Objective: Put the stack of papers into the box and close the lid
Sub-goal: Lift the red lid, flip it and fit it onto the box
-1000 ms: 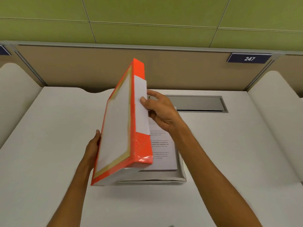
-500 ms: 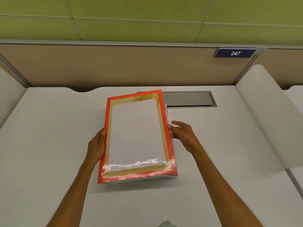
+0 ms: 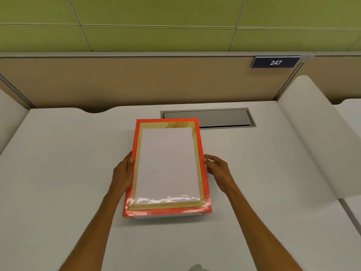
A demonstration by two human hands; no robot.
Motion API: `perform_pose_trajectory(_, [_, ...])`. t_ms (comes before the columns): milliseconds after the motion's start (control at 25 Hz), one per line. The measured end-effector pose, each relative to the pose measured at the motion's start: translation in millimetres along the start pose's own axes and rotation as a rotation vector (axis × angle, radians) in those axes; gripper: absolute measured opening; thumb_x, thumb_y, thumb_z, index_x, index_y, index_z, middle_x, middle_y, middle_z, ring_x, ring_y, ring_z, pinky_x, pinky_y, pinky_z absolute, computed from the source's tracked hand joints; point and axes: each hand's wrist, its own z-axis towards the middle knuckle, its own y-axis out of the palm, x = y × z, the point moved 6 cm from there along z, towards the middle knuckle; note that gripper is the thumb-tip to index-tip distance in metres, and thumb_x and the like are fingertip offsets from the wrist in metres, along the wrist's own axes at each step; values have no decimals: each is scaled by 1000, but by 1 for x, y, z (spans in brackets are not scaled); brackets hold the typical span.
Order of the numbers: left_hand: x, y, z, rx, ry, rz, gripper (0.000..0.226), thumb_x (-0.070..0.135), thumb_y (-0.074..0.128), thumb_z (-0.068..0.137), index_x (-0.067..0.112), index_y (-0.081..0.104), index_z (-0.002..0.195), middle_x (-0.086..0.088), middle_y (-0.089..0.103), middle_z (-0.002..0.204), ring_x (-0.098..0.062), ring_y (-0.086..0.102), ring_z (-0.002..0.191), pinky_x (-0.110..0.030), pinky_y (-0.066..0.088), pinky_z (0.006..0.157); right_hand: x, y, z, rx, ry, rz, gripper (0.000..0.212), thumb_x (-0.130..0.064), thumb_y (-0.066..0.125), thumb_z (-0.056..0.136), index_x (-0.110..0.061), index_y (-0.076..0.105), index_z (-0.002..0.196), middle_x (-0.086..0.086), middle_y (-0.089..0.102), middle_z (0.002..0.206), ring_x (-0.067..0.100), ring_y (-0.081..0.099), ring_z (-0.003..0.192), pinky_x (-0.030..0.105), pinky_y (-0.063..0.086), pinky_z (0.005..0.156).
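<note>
An orange lid with a gold border and a white centre panel lies flat over the white box, of which only a thin strip shows under the lid's near edge. The papers are hidden beneath the lid. My left hand grips the lid's left edge, thumb on top. My right hand rests against the lid's right edge with its fingers spread.
The box sits mid-desk on a white desk. A grey cable hatch lies just behind it. Beige partition panels with a blue sign "247" close the back; white curved dividers flank both sides.
The lid swung down from standing on its edge to lying flat over the box, hiding the papers. My right hand slid from the lid's top edge to its right side.
</note>
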Motion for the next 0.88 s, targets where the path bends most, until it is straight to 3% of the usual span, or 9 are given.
perform_pose_trajectory(160, [-6, 5, 2, 29, 9, 19, 49, 42, 34, 100, 22, 44, 144, -8, 67, 123, -24, 69, 94, -44, 56, 88, 9, 0, 6, -5, 13, 9, 33, -32, 65, 90, -16, 67, 119, 3, 71, 116, 24, 70, 103, 42, 58, 91])
perform_pose_trajectory(760, [-27, 18, 12, 21, 20, 30, 57, 51, 31, 96, 26, 40, 147, -7, 66, 127, -28, 70, 102, -49, 56, 91, 14, 3, 7, -20, 10, 42, 28, -26, 61, 93, -13, 67, 118, 7, 73, 113, 24, 73, 95, 47, 57, 92])
perform_pose_trajectory(880, [-33, 20, 14, 16, 21, 96, 67, 63, 25, 92, 27, 36, 148, -8, 64, 128, -30, 67, 107, -51, 54, 94, 9, 7, 4, -16, 8, -53, 29, -33, 61, 92, -22, 64, 118, 6, 67, 125, 27, 67, 111, 51, 52, 98])
